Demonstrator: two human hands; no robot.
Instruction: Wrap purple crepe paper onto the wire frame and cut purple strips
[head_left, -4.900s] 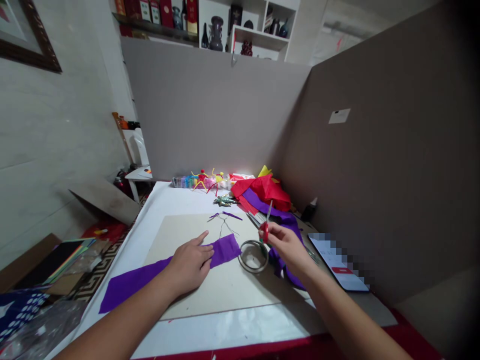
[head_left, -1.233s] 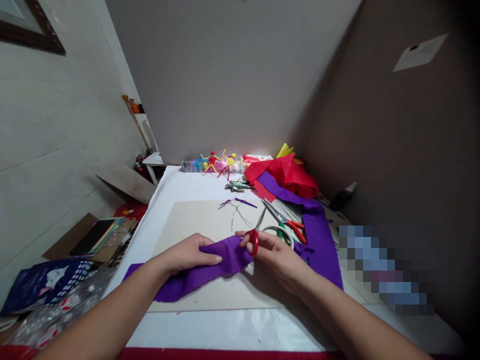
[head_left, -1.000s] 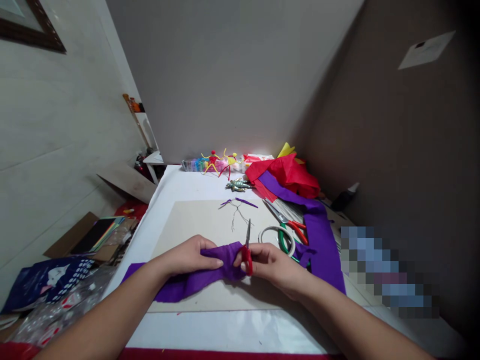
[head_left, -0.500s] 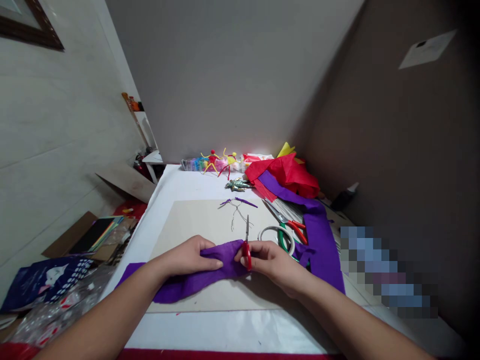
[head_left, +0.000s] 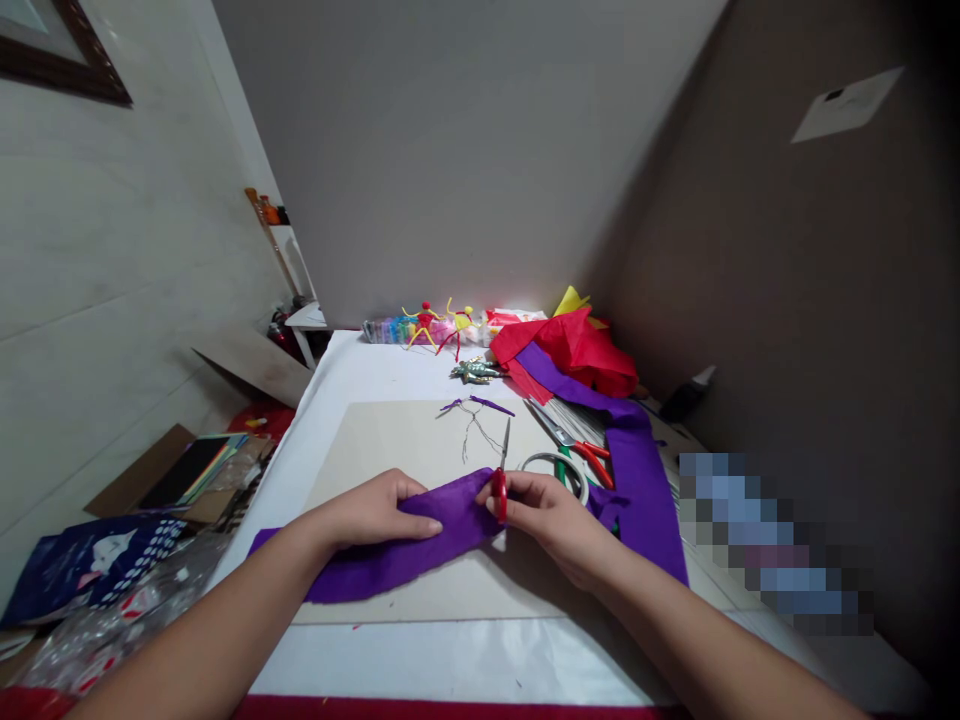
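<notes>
My left hand grips a folded strip of purple crepe paper between thumb and fingers. The strip's right end reaches my right hand, which holds small red-handled scissors with the blades pointing away from me. Fingers of the right hand also seem to touch the paper's edge. Just beyond lies a small wire figure with purple-wrapped arms, flat on a beige board. Right of it rest larger red-handled scissors and a white tape roll, partly behind my right hand.
More purple crepe paper runs down the table's right side from red crepe paper. At the back stand two red-and-yellow figures before coloured packs. A metallic green figure lies nearer. Cardboard and bags sit left.
My right hand has moved slightly right and away from me with the small scissors. The paper's right end has lifted a little with it; my left hand keeps its grip.
</notes>
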